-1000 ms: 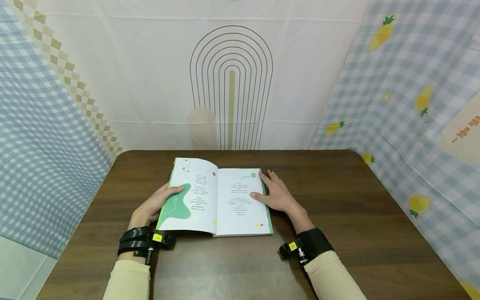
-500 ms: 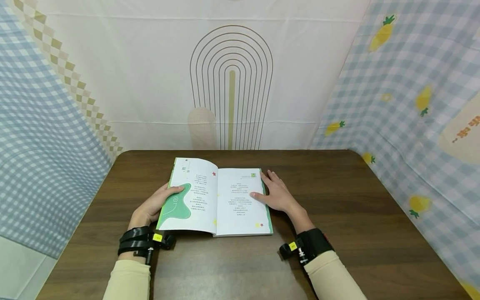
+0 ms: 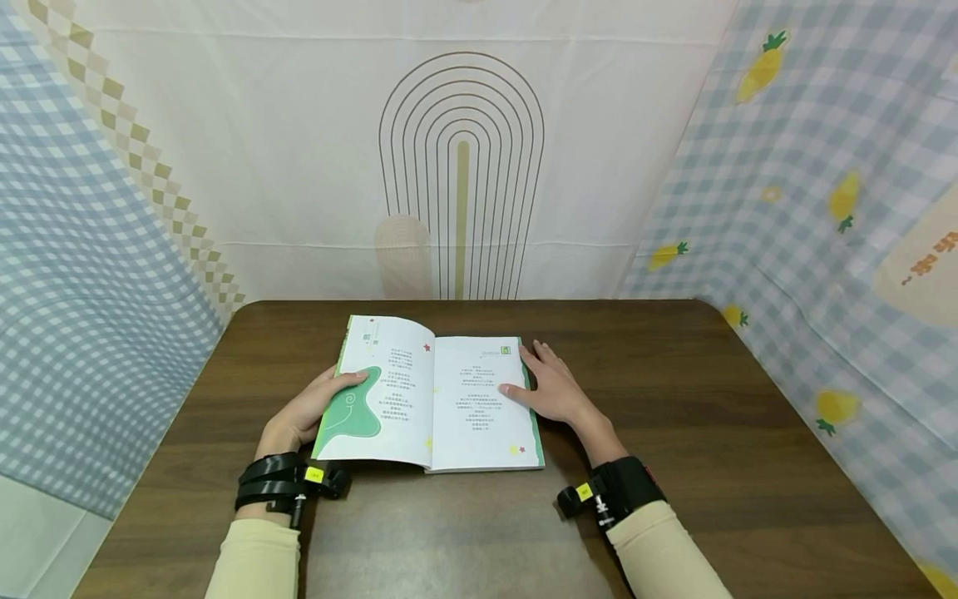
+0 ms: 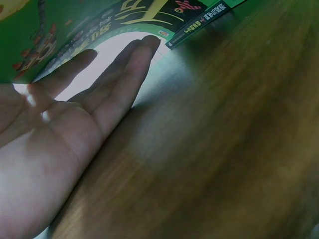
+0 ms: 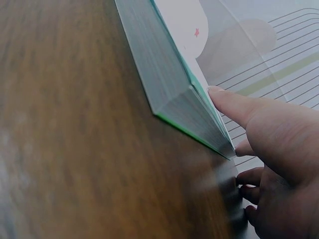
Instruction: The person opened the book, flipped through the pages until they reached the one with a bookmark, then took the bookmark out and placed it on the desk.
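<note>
An open book [image 3: 486, 416] lies on the wooden table, its white pages printed with small text and a green shape on the left page. My left hand [image 3: 307, 408] holds the raised left side, thumb on the page and fingers beneath. From below, the left wrist view shows the green cover [image 4: 55, 30] above the fingers [image 4: 117, 94]. My right hand [image 3: 554, 389] rests at the right edge with its thumb on the right page. In the right wrist view the thick page block [image 5: 164, 64] sits on the table, and the other fingers [image 5: 249, 177] lie beside its edge.
The brown tabletop [image 3: 674, 399] spreads around the book. A white cloth with an arch pattern [image 3: 599, 150] hangs behind the table, with blue checked cloth [image 3: 808, 208] on both sides. Black straps with small cameras [image 3: 632, 484] are on both wrists.
</note>
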A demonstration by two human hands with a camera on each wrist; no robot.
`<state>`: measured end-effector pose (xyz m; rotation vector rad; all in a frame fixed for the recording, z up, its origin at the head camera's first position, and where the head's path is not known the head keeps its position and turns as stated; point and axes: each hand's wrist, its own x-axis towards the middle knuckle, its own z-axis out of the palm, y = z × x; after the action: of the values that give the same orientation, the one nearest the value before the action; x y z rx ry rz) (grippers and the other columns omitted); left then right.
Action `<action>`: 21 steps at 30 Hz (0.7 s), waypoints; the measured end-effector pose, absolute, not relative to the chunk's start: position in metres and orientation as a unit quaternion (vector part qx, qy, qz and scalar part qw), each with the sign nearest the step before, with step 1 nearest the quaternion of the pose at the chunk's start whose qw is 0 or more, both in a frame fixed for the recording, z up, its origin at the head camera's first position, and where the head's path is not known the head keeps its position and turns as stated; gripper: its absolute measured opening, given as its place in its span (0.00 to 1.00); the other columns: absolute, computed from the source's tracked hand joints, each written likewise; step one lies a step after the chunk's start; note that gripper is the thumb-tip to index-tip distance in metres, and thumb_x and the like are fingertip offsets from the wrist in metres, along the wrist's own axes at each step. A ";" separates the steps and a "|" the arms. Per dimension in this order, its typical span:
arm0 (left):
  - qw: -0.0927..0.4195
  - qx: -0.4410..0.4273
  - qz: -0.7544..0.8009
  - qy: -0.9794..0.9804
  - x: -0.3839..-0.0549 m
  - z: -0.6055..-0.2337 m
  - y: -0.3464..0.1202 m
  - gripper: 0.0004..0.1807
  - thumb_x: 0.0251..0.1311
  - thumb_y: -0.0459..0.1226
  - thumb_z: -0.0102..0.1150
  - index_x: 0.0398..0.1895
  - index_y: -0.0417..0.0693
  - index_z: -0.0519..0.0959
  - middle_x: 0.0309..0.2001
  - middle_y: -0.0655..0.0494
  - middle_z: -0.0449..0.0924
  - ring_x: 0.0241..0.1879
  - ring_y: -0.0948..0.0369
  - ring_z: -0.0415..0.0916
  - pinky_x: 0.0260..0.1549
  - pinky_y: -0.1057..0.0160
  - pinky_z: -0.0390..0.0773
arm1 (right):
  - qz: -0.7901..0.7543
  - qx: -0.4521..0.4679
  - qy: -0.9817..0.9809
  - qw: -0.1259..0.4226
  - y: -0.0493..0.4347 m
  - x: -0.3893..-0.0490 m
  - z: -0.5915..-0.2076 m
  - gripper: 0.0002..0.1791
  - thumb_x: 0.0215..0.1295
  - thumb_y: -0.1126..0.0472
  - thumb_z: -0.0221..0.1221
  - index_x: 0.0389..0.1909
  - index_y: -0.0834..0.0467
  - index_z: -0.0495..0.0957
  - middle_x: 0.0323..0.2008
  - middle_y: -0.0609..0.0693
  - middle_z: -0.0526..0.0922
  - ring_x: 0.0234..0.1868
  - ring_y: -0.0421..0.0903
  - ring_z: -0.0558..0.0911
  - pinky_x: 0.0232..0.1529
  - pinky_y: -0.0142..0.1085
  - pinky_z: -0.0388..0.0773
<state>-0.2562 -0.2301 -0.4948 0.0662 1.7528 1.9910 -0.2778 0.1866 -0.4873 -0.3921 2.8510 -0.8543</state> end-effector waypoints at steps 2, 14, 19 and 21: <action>0.243 0.020 0.728 0.641 -0.256 -0.495 -0.230 0.33 0.80 0.48 0.55 0.79 0.52 0.55 0.44 0.52 0.89 0.35 0.58 0.90 0.34 0.61 0.89 | -0.283 -0.130 0.947 0.071 0.187 -0.277 -0.488 0.52 0.71 0.35 0.63 0.85 0.58 0.53 0.85 0.63 0.46 0.84 0.64 0.44 0.78 0.67 0.51; 0.241 0.031 0.727 0.642 -0.257 -0.496 -0.231 0.35 0.80 0.48 0.55 0.81 0.50 0.53 0.45 0.52 0.89 0.36 0.58 0.90 0.33 0.61 0.89 | -0.283 -0.130 0.947 0.072 0.187 -0.278 -0.486 0.52 0.71 0.35 0.63 0.84 0.57 0.54 0.85 0.63 0.46 0.84 0.64 0.44 0.78 0.68 0.50; 0.241 0.031 0.727 0.642 -0.257 -0.495 -0.231 0.34 0.81 0.47 0.55 0.80 0.51 0.53 0.45 0.52 0.89 0.36 0.58 0.90 0.33 0.61 0.89 | -0.283 -0.130 0.948 0.070 0.187 -0.279 -0.487 0.52 0.71 0.35 0.63 0.85 0.57 0.54 0.85 0.63 0.46 0.85 0.63 0.44 0.78 0.68 0.50; 0.241 0.030 0.727 0.642 -0.257 -0.495 -0.231 0.34 0.81 0.47 0.55 0.80 0.51 0.53 0.45 0.52 0.89 0.36 0.58 0.90 0.33 0.61 0.89 | -0.282 -0.130 0.948 0.071 0.187 -0.278 -0.488 0.52 0.72 0.35 0.63 0.84 0.57 0.54 0.85 0.63 0.46 0.85 0.63 0.44 0.79 0.67 0.49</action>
<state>-0.2572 -0.2308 -0.4954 0.0826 1.7550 1.9893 -0.2784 0.1867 -0.4878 -0.3904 2.8497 -0.8485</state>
